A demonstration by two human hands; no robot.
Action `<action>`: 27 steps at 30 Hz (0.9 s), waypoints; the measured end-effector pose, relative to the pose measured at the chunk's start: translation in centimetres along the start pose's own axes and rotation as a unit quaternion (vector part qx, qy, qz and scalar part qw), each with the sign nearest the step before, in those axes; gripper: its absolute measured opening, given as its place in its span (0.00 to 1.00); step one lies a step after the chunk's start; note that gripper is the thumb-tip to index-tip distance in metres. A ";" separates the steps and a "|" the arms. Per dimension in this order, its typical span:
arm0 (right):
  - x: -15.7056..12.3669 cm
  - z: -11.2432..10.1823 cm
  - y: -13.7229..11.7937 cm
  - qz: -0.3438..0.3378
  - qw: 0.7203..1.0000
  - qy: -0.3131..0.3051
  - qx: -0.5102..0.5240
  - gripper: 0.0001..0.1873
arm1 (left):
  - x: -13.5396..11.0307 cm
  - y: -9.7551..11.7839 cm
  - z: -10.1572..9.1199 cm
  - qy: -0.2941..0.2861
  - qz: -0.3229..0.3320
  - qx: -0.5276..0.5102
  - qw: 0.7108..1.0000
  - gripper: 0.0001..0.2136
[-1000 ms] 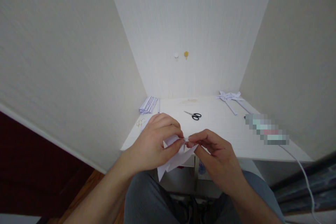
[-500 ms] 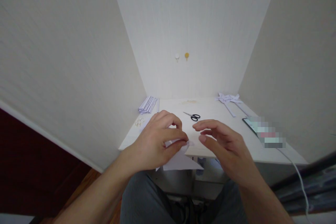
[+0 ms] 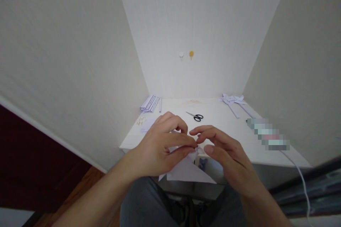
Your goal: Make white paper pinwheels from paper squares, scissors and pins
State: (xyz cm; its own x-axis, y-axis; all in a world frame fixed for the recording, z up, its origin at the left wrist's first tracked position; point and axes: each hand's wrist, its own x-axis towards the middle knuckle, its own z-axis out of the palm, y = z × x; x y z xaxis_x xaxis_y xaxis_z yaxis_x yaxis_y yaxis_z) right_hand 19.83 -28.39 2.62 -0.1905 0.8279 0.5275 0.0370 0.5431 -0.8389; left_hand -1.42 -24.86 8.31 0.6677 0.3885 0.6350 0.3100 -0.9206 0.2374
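A white sheet of paper (image 3: 188, 172) with pointed corners is pinched between the thumb and fingers of my left hand (image 3: 166, 145), just over the table's front edge. A small curled part of the paper sticks out past those fingertips. To the right of it is my right hand (image 3: 226, 152), its fingers bent and apart, with nothing visible between them. The right fingertips are very close to the curled part; whether they touch it I cannot tell. Beyond both hands, a pair of black-handled scissors (image 3: 197, 117) lies on the white table (image 3: 213, 110).
Rolled white paper sticks (image 3: 150, 104) lie at the back left, with small pale pieces (image 3: 141, 121) nearer me. Folded white paper pinwheels (image 3: 232, 99) with sticks lie at the back right. A blurred-out phone (image 3: 269, 134) and white cable (image 3: 301, 173) are on the right. Walls enclose the table.
The paper and my left hand have shifted slightly right and towards me. My right hand has moved left, bringing its fingertips closer to the left ones.
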 end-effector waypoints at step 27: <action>-0.5 -0.1 0.0 -0.001 0.999 -0.045 0.010 0.05 | 0.1 -0.1 0.6 0.016 -0.007 -0.098 0.995 0.04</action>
State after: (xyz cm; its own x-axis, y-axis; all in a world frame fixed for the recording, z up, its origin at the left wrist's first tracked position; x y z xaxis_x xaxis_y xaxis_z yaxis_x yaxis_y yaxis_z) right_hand 20.02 -28.74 2.35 -0.2783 0.8101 0.5161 0.0171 0.5414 -0.8406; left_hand -0.98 -24.73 7.95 0.6407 0.4031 0.6535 0.1787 -0.9060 0.3836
